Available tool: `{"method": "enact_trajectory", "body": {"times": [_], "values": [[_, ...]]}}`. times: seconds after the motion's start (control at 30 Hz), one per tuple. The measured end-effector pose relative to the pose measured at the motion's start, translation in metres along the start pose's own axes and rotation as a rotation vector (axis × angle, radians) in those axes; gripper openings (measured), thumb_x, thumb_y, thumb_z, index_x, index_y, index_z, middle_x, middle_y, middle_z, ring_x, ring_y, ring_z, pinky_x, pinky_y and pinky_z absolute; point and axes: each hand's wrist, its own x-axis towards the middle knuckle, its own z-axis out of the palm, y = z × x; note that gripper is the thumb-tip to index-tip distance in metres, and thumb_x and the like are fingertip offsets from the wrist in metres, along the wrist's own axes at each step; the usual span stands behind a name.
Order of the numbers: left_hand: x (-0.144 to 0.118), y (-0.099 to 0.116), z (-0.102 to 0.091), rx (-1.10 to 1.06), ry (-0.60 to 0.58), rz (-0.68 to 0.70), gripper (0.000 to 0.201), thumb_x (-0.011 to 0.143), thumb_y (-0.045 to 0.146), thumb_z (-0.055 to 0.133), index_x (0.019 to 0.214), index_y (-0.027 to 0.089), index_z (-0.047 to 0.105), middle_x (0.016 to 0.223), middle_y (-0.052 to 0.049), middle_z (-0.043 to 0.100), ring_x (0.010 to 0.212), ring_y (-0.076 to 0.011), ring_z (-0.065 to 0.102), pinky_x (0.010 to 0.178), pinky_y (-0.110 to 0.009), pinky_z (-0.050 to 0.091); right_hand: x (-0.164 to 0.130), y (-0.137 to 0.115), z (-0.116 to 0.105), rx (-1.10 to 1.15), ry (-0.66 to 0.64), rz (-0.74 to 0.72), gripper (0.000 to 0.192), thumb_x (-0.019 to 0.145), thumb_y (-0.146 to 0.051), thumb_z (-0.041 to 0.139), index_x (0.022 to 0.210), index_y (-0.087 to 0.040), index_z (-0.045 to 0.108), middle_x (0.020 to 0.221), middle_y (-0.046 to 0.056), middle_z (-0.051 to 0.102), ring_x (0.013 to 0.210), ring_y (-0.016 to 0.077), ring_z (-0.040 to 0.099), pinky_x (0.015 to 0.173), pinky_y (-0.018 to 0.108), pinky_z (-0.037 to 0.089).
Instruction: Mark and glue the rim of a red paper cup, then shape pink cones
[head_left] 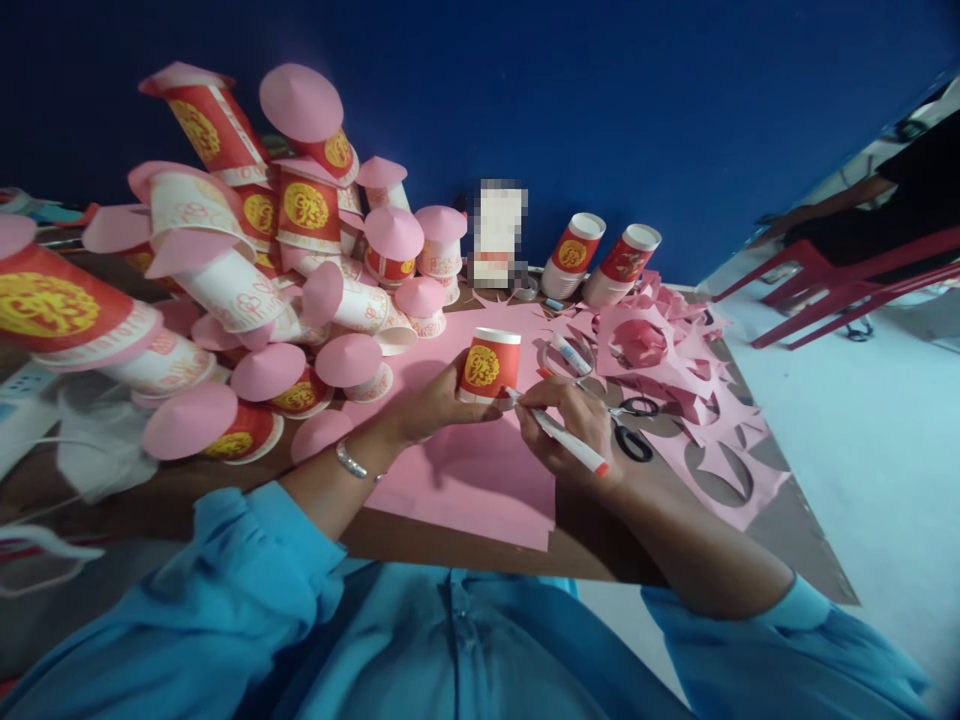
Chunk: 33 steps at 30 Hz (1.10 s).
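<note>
My left hand (439, 402) is closed round a red paper cup (490, 366) with a yellow round emblem and white rims, holding it over the pink paper sheets (480, 490). In my right hand (574, 425) is a white marker (566, 438) with an orange-red end. Its other end points at the cup's lower right side; whether the tip touches the cup I cannot tell. Just past my right hand lie scissors (636, 425) with black handles, partly hidden by the hand. Behind them a small white tube (571, 354) rests among paper scraps.
Many paper cups with pink cone tops (304, 205) are piled at the left. Two cup stacks (574, 255) lean near the blue wall. Cut pink scraps (705, 400) cover the table's right side. A person sits by a red plastic stool (825, 275) at the far right.
</note>
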Motion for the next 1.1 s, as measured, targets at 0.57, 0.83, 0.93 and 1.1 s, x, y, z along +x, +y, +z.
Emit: {"method": "enact_trajectory", "body": {"times": [0.57,0.83,0.93,1.1], "values": [[0.0012,-0.0025,-0.0021,-0.009,-0.014,0.018,0.072,0.071,0.030,0.100,0.130,0.019,0.060,0.112,-0.009,0.079,0.105,-0.0254,0.076,0.098,-0.042,0.058,0.0010,-0.0017,-0.0006,-0.008,-0.001,0.000,0.017,0.092,-0.011,0.068,0.099,-0.026,0.064,0.073,-0.003,0.074,0.059,0.0154,0.072,0.060,0.027,0.058],[0.0009,-0.0007,-0.0011,-0.016,-0.016,0.016,0.073,0.070,0.031,0.101,0.130,0.020,0.061,0.114,-0.008,0.079,0.107,-0.0250,0.075,0.099,-0.042,0.057,0.0000,-0.0014,-0.0004,-0.051,0.004,0.022,0.015,0.093,-0.012,0.067,0.095,-0.026,0.063,0.073,-0.003,0.072,0.058,0.0155,0.071,0.057,0.028,0.056],[0.0015,-0.0014,-0.0014,-0.021,-0.019,0.022,0.072,0.070,0.030,0.101,0.130,0.020,0.062,0.112,-0.007,0.079,0.106,-0.0245,0.076,0.098,-0.041,0.058,0.0002,-0.0014,-0.0008,-0.034,0.004,0.026,0.016,0.092,-0.011,0.067,0.096,-0.026,0.063,0.073,-0.003,0.073,0.057,0.0153,0.070,0.057,0.027,0.055],[0.0019,-0.0027,-0.0022,-0.026,-0.015,0.034,0.068,0.071,0.029,0.101,0.127,0.020,0.063,0.113,-0.008,0.079,0.104,-0.0241,0.076,0.097,-0.040,0.059,0.0011,-0.0015,-0.0015,-0.039,-0.007,0.003,0.014,0.094,-0.012,0.065,0.096,-0.026,0.062,0.071,-0.003,0.071,0.056,0.0152,0.070,0.056,0.028,0.056]]}}
